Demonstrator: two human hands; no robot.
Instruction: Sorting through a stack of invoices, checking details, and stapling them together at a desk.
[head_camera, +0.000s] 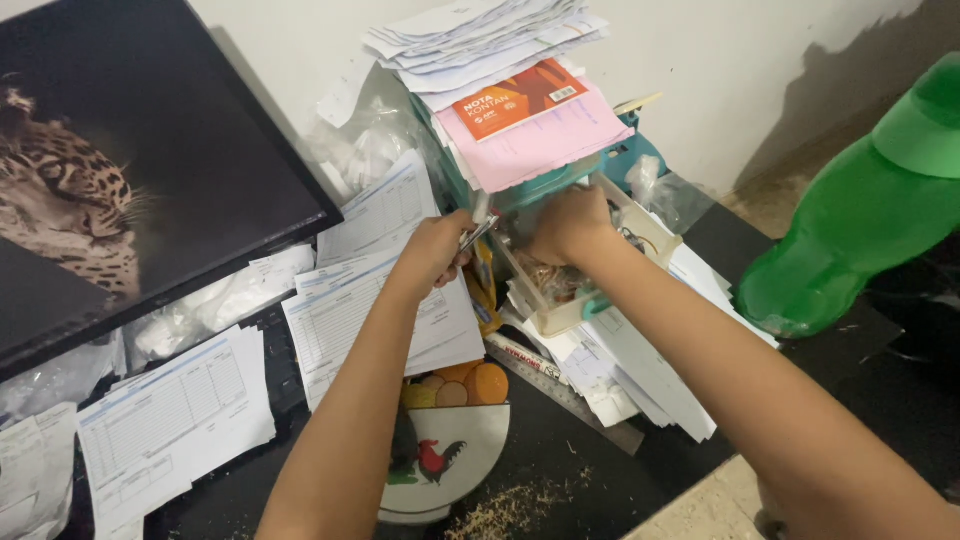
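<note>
Scissors (478, 232) — thin, shiny metal — sit clenched in the left hand (436, 252), just beside a clear plastic drawer (560, 300) pulled out from a teal organiser. Both forearms stretch forward; the right hand (572, 224) curls closed inside the drawer, though its grip is hidden. Printed forms (375, 300) litter the dark tabletop (560, 470). A green bottle (860, 215) looms on the right — a monitor (150, 150) leans on the left.

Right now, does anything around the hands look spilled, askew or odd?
Yes. Sawdust-like crumbs lie scattered on the dark desk beside the rooster plate. The paper stack atop the teal box leans unevenly, and printed forms are strewn loosely.
</note>
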